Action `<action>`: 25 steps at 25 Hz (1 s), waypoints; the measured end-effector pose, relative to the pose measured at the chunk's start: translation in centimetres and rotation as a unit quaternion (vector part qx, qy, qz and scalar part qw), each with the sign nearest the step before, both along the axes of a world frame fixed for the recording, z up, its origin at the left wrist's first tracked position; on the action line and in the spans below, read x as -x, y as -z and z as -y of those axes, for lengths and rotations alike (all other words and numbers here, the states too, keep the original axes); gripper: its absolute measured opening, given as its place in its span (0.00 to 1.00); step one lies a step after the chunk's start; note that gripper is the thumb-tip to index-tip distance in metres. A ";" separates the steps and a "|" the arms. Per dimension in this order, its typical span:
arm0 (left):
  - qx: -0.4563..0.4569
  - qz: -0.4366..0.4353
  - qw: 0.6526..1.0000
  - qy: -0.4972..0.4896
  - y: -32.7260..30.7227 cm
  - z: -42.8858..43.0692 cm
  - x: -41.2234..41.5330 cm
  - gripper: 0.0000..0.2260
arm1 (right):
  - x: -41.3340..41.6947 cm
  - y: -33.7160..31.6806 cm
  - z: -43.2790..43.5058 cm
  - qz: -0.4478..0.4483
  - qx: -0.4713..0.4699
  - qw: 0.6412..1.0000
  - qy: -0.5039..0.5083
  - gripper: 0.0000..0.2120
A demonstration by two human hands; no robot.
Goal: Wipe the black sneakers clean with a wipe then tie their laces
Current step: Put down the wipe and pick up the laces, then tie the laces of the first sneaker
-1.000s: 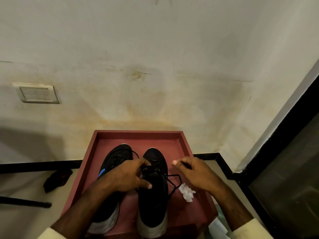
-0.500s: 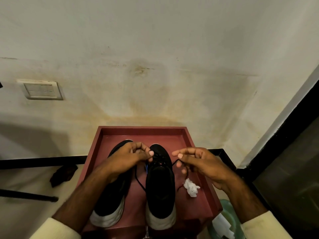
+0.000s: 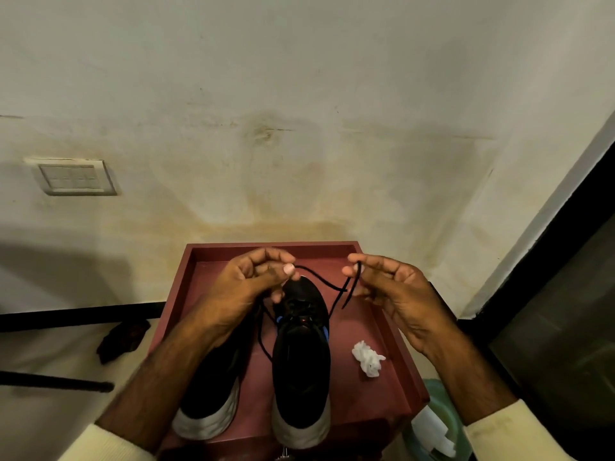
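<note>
Two black sneakers with pale soles stand side by side in a dark red tray (image 3: 389, 334). The right sneaker (image 3: 301, 357) is in plain view; the left sneaker (image 3: 213, 387) is mostly hidden under my left forearm. My left hand (image 3: 248, 287) pinches one black lace end above the right sneaker's toe. My right hand (image 3: 386, 287) pinches the other lace end (image 3: 349, 294), which dangles from its fingers. Both laces are lifted and cross between my hands. A crumpled white wipe (image 3: 367, 357) lies on the tray to the right of the right sneaker.
The tray stands against a stained pale wall with a switch plate (image 3: 75, 177) at the left. A dark rag (image 3: 121, 337) and a black rod (image 3: 53, 382) lie on the floor at the left. A green container with white paper (image 3: 436, 427) sits low at the right, beside a dark glass panel (image 3: 559, 334).
Both hands have risen from the right sneaker's tongue and moved apart, pulling the two lace ends up and out. The camera has tilted down slightly.
</note>
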State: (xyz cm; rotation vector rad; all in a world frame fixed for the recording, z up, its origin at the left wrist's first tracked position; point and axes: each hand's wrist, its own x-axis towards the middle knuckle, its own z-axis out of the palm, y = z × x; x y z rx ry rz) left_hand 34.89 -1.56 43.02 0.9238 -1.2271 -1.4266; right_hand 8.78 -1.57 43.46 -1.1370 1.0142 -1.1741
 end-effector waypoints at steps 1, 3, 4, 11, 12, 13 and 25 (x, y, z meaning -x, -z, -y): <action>0.014 -0.009 1.000 -0.014 0.0 0.1 0.0 0.10 | 0.1 0.1 0.2 0.005 0.005 1.000 0.028 0.16; 0.035 -0.039 0.998 -0.040 0.0 0.1 -0.3 0.10 | 0.1 0.2 0.4 0.004 0.020 0.997 0.068 0.17; 0.044 -0.057 0.996 -0.052 -0.1 0.2 -0.4 0.11 | 0.1 0.4 0.6 0.005 0.025 0.996 0.082 0.17; 0.085 -0.132 0.983 -0.097 -0.7 0.2 0.4 0.11 | -3.1 1.7 1.0 0.029 -0.024 0.995 0.092 0.14; 0.093 -0.126 0.983 -0.094 -0.7 0.3 1.0 0.09 | -4.0 1.9 0.9 0.014 -0.019 0.996 0.081 0.11; 0.105 -0.110 0.985 -0.086 -0.6 0.4 1.6 0.07 | -5.0 2.1 0.7 0.001 -0.012 0.998 0.059 0.08; 0.159 0.051 0.981 -0.102 0.4 2.9 5.0 0.05 | -6.9 2.0 0.7 -0.016 0.025 0.996 -0.079 0.09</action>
